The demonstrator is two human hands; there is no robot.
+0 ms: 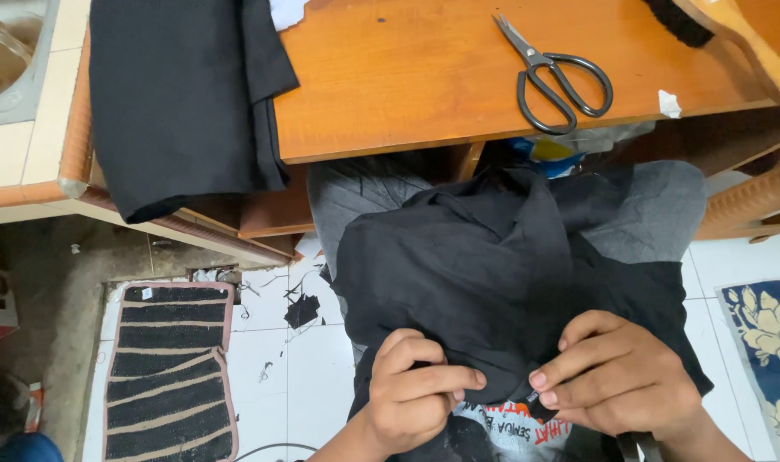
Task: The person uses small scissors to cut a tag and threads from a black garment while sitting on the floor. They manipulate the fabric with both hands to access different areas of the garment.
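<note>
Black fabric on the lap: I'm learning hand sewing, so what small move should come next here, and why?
Probably ease the pinched edge taut between the two hands. The left hand and right hand both grip the black fabric at its near edge, close together, and the cloth bunches in loose folds above them. The scissors lie out of reach on the wooden table.

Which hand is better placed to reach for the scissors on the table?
Right, probably. The scissors lie up on that side. Both the right hand and left hand pinch the black cloth.

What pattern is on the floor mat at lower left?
The floor mat has black and beige stripes with a pinkish border, seen in the head view.
</note>
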